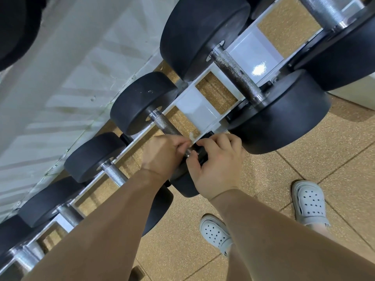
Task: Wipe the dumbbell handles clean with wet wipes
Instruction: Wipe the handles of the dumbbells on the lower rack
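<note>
- The white metal rack runs on a slant from lower left to upper right. A pale wall panel stands close behind its far side.
- Open room lies on the near side, over the tan speckled rubber floor tiles.
- The worked spot is tight. The near head of the large black dumbbell sits just beside the right hand, and the smaller neighbour's handle passes under the left forearm.
- Six knurled handles show along the rack. Each dumbbell has round black heads that grow in size toward the upper right.
- Two pale grey perforated clogs stand on the floor, well apart from the rack.
- One scrap of white wet wipe shows, sticking up between the two hands.
- The task's black round-headed dumbbell rests third from the upper right. Its knurled steel handle is bare at the far end and covered by the hands at the near end.
- The left hand is clenched around that handle, fingertips beside the wipe.
- The right hand curls its fingers over a black part at the handle's near end. Whether this is the dumbbell's head or a rack cradle is unclear.
- Which hand pinches the wipe cannot be told.
</note>
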A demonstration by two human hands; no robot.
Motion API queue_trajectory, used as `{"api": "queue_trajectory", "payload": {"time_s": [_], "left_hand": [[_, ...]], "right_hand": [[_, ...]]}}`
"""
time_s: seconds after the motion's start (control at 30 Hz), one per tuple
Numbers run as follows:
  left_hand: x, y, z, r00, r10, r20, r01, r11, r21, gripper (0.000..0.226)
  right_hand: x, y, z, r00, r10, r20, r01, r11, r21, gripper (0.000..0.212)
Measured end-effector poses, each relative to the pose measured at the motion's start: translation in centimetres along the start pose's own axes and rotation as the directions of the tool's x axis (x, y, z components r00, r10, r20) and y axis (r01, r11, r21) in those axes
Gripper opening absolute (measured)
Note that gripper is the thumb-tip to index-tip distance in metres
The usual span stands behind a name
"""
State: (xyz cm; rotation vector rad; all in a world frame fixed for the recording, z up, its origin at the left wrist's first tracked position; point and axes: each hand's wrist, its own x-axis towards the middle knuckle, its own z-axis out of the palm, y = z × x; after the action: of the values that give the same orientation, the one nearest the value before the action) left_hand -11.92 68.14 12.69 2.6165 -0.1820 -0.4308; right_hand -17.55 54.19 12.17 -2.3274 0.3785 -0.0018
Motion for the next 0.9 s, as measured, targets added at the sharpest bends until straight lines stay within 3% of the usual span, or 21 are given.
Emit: {"api": "queue_trajectory", "payload": {"time_s": [0.07, 0.17, 0.27, 0.33, 0.4, 0.47, 0.53, 0.6, 0.67, 0.73, 0.8, 0.9], "left_hand": [[1.6, -0.3, -0.5, 0.986, -0.068, -0.154, 0.079, 0.995, 0.065, 0.019], [3.0, -0.8, -1.2, 0.931, -0.15, -0.333, 0.149, 0.988, -0.03, 0.016], [1.5, 0.1, 0.0, 0.961, -0.239, -0.136, 0.204, 0.952, -0.227, 0.01], [-0.1, 0.5, 0.5, 0.975, -0.223, 0.01, 0.217, 0.933, -0.288, 0.015], [-0.6, 0.2, 0.2, 0.978, -0.207, -0.011, 0.194, 0.93, -0.312, 0.017], [0.4, -0.5, -0.5, 0.956, -0.253, -0.147, 0.2, 0.931, -0.305, 0.012], [1.6, -1.1, -0.9, 0.899, -0.29, -0.328, 0.208, 0.942, -0.264, 0.013], [1.9, -1.1, -0.6, 0.853, -0.334, -0.4, 0.221, 0.927, -0.302, 0.013], [0.9, -0.6, 0.1, 0.886, -0.349, -0.306, 0.224, 0.899, -0.376, 0.01], [-0.9, -0.2, 0.9, 0.933, -0.335, -0.13, 0.251, 0.867, -0.431, 0.023], [-1.5, -0.1, 1.1, 0.938, -0.346, -0.025, 0.292, 0.826, -0.482, 0.027], [0.0, -0.2, 0.5, 0.925, -0.352, -0.146, 0.252, 0.853, -0.457, 0.028]], "right_hand": [[0.0, -0.1, -0.1, 1.0, 0.007, -0.001, -0.007, 1.0, -0.004, 0.031], [-0.1, -0.1, -0.1, 1.0, -0.001, 0.001, 0.001, 1.0, -0.009, 0.029], [0.0, 0.0, -0.1, 1.0, -0.005, 0.007, 0.005, 1.0, 0.023, 0.03], [0.0, 0.0, 0.0, 1.0, -0.002, 0.011, 0.002, 1.0, 0.01, 0.028], [-0.1, 0.0, -0.1, 1.0, 0.003, 0.003, -0.003, 1.0, -0.017, 0.026], [-0.1, 0.0, -0.1, 1.0, 0.004, -0.004, -0.004, 1.0, -0.026, 0.026], [-0.1, 0.0, -0.1, 1.0, 0.005, -0.004, -0.005, 1.0, -0.023, 0.027], [-0.1, 0.0, -0.1, 1.0, 0.008, -0.002, -0.008, 1.0, -0.018, 0.027], [-0.1, 0.0, -0.1, 1.0, 0.007, 0.001, -0.007, 1.0, -0.022, 0.027], [-0.2, 0.0, 0.0, 1.0, 0.007, 0.002, -0.007, 0.999, -0.034, 0.026], [-0.2, 0.0, 0.1, 1.0, 0.006, 0.001, -0.006, 0.999, -0.039, 0.025], [-0.2, 0.1, 0.1, 1.0, 0.002, -0.01, -0.002, 1.0, -0.012, 0.028]]}}
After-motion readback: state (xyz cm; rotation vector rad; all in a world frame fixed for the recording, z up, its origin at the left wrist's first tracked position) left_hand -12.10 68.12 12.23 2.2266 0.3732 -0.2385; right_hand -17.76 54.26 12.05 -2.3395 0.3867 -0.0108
